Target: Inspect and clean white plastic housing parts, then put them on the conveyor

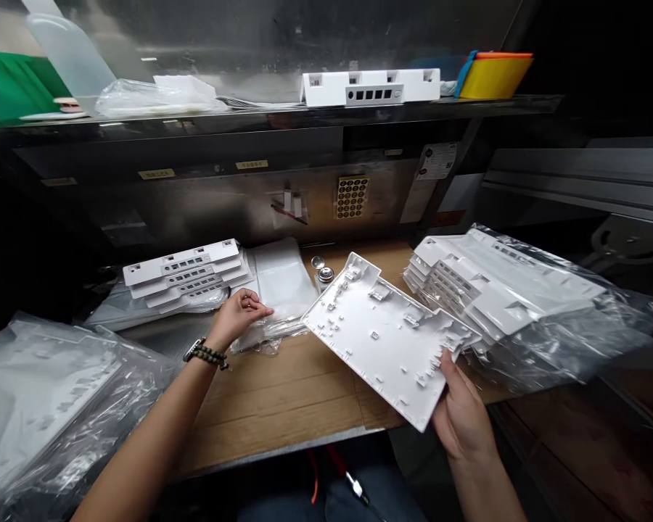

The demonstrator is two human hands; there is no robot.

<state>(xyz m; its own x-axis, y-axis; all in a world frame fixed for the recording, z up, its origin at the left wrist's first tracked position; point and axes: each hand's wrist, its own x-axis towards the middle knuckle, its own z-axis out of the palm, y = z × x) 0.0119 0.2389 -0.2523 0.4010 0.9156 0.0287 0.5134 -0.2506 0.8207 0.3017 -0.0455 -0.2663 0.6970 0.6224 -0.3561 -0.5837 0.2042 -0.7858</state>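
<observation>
While right hand (pixel 462 413) grips white panel (pixel 384 337) | left hand (pixel 239 315) pinches clear bag (pixel 275 326), fingertips hidden.

Factory assembly station: stacks of identical white plastic covers (pixel 188 279) in clear bags (pixel 555 341), wooden worktop (pixel 283 399), steel shelf (pixel 261 116) above.

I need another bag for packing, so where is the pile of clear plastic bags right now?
In the head view, the clear plastic bags lie left of centre on the wooden bench, under the left hand, between the stacked white covers and the white panel.
</observation>
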